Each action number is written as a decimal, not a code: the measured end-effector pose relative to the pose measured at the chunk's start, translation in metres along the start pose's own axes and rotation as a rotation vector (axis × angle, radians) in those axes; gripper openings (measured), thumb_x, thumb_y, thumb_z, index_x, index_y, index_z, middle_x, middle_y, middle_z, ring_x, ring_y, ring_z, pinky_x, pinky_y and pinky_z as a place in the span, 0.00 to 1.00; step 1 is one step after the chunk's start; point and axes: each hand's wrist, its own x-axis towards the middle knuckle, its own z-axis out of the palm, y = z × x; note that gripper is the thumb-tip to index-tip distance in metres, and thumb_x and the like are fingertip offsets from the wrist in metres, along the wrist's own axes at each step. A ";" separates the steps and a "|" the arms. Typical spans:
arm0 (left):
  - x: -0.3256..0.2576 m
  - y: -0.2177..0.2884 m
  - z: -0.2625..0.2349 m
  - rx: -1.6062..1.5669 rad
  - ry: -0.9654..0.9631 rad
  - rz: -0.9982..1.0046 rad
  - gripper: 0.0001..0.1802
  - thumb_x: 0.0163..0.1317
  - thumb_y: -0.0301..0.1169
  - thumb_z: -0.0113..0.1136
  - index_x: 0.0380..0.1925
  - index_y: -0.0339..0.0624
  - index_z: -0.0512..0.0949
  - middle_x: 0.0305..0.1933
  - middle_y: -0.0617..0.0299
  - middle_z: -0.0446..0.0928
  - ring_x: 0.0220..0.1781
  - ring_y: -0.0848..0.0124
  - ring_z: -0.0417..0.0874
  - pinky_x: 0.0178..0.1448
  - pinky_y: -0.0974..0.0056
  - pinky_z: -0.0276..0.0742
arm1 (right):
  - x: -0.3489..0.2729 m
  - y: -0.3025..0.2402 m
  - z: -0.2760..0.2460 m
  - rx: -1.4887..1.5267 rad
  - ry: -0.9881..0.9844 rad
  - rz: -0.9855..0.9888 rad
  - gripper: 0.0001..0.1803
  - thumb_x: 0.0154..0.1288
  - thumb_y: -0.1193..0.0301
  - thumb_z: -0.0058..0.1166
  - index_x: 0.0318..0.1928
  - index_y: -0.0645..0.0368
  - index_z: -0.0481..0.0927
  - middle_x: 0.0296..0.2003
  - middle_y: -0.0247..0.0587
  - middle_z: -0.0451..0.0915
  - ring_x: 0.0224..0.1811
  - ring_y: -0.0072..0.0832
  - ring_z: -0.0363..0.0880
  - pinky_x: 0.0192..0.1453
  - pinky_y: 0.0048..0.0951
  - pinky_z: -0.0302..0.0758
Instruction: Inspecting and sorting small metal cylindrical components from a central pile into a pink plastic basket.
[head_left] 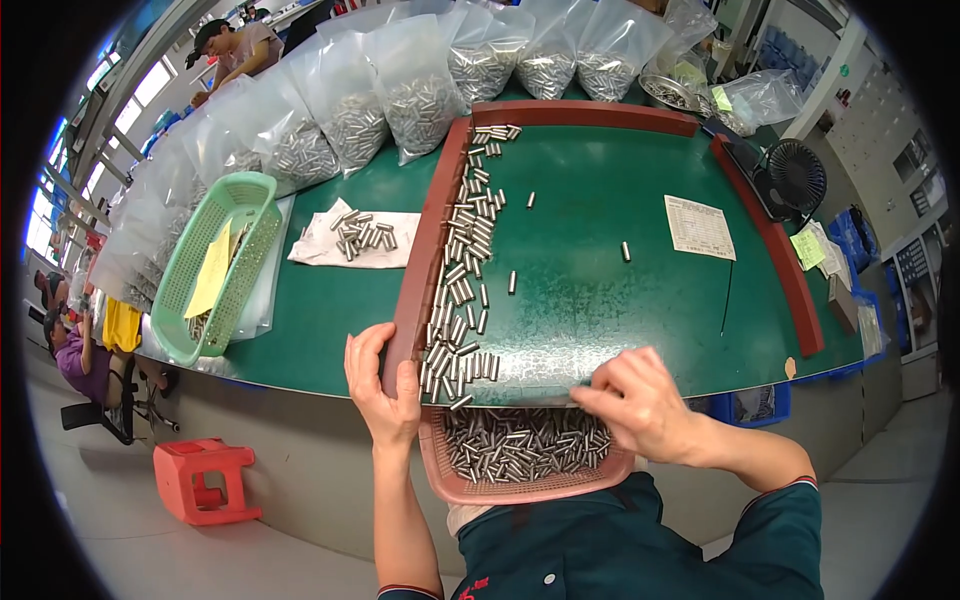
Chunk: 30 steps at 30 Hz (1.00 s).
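My left hand (pixel 388 400) grips the near end of a red-brown rail (pixel 425 240), fingers on its outer side and thumb on its inner side. Small metal pins (pixel 462 290) lie in a crowded band along the rail's inner side. My right hand (pixel 645 410) is at the table's front edge, its fingers curled together; whatever they may hold is hidden. Just below and between my hands, a pink plastic basket (pixel 530 490) full of similar pins sits against my lap. A few single pins (pixel 626 252) stand or lie apart on the green tabletop (pixel 570 200).
Clear bags of pins (pixel 410 100) line the back and left. A green basket (pixel 165 300) and a cloth (pixel 310 245) with pins are left of the rail. A paper slip (pixel 698 228), another rail (pixel 780 260) and a black fan (pixel 797 178) are at right. A red stool (pixel 205 480) stands on the floor.
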 end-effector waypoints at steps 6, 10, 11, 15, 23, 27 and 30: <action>-0.002 0.004 -0.006 0.041 -0.016 -0.013 0.21 0.57 0.38 0.54 0.47 0.36 0.75 0.48 0.50 0.76 0.54 0.51 0.74 0.71 0.45 0.53 | 0.017 0.100 -0.025 -0.299 0.313 0.363 0.06 0.55 0.76 0.60 0.36 0.59 0.83 0.28 0.40 0.73 0.35 0.37 0.73 0.40 0.38 0.64; -0.001 0.005 -0.003 0.036 -0.020 0.005 0.21 0.57 0.39 0.54 0.46 0.36 0.75 0.48 0.50 0.76 0.54 0.51 0.74 0.71 0.44 0.53 | -0.002 0.141 -0.016 -0.373 0.270 0.465 0.05 0.56 0.75 0.59 0.34 0.58 0.83 0.29 0.39 0.74 0.37 0.37 0.74 0.42 0.38 0.65; -0.001 0.004 -0.005 0.046 -0.020 0.002 0.21 0.58 0.39 0.54 0.46 0.36 0.75 0.48 0.50 0.76 0.54 0.52 0.74 0.71 0.44 0.53 | 0.000 0.136 -0.012 -0.335 0.256 0.449 0.05 0.56 0.75 0.59 0.35 0.58 0.83 0.29 0.39 0.73 0.37 0.37 0.74 0.42 0.38 0.65; -0.002 0.006 -0.005 0.056 -0.015 -0.010 0.22 0.59 0.41 0.54 0.46 0.36 0.75 0.48 0.51 0.76 0.53 0.52 0.74 0.71 0.44 0.52 | 0.004 0.088 -0.008 -0.220 0.167 0.330 0.07 0.54 0.76 0.60 0.36 0.59 0.83 0.29 0.39 0.73 0.35 0.36 0.72 0.41 0.36 0.63; 0.002 0.005 -0.002 0.059 -0.013 0.004 0.23 0.58 0.41 0.54 0.47 0.35 0.75 0.48 0.50 0.76 0.52 0.52 0.75 0.71 0.43 0.53 | 0.006 0.021 -0.006 0.045 -0.091 0.131 0.11 0.51 0.78 0.61 0.38 0.57 0.82 0.29 0.34 0.72 0.33 0.31 0.71 0.40 0.33 0.62; -0.001 0.003 -0.006 0.092 -0.011 -0.008 0.24 0.57 0.42 0.54 0.47 0.35 0.75 0.47 0.48 0.76 0.50 0.50 0.75 0.70 0.42 0.54 | 0.054 0.056 -0.016 -0.023 0.062 0.112 0.08 0.52 0.77 0.60 0.35 0.58 0.81 0.30 0.37 0.72 0.35 0.35 0.71 0.40 0.35 0.63; 0.001 0.007 -0.007 0.079 -0.009 -0.009 0.24 0.56 0.42 0.54 0.46 0.35 0.75 0.46 0.48 0.76 0.49 0.50 0.76 0.70 0.41 0.54 | 0.102 0.125 -0.015 -0.131 0.245 0.211 0.07 0.55 0.77 0.58 0.36 0.57 0.82 0.32 0.41 0.73 0.39 0.39 0.72 0.41 0.37 0.64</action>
